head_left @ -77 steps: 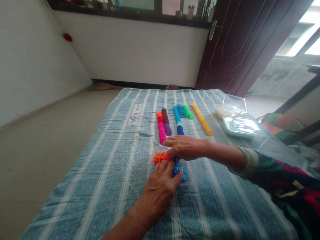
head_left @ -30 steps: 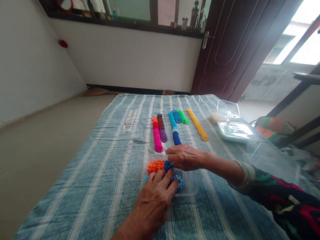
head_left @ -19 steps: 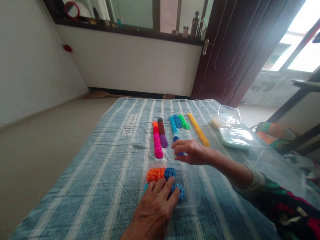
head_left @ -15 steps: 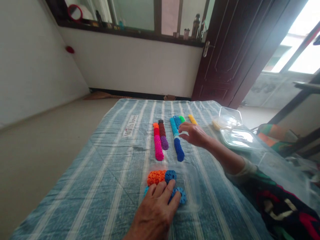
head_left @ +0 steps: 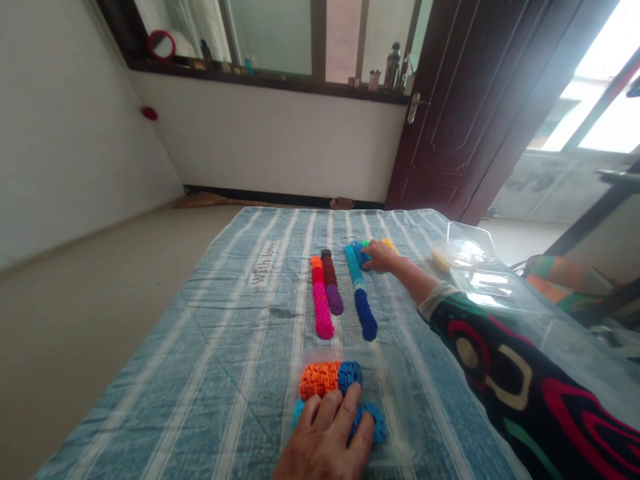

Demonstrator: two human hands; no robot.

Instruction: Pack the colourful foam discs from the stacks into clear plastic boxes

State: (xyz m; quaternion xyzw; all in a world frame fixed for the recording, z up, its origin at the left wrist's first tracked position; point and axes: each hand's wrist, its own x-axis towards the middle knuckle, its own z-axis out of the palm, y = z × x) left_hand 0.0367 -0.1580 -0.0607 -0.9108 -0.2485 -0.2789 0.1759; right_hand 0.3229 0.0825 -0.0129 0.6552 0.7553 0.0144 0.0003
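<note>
My left hand (head_left: 327, 433) lies over a light-blue row of toothed plastic discs (head_left: 375, 421) in a clear plastic box (head_left: 407, 427), fingers apart and partly covering the row. Beside its fingertips in the box lies an orange row (head_left: 320, 380) with dark-blue discs (head_left: 350, 377) at its right end. Farther off, my right hand (head_left: 381, 257) has its fingers closed on a short row of blue discs (head_left: 358, 248); the palm side is hidden. A long row in light and dark blue (head_left: 361, 293) lies just left of it. Green and yellow discs (head_left: 389, 245) show behind that hand.
Left of the blue row lie a pink, red and orange row (head_left: 321, 300) and a brown and purple row (head_left: 331, 283). Clear boxes and lids (head_left: 480, 280) stand at the right. A striped cloth (head_left: 210, 360) covers the table.
My right hand has moved away from me and down onto the short blue row, its fingers closing there. My left hand stays over the box. The view has tilted up slightly.
</note>
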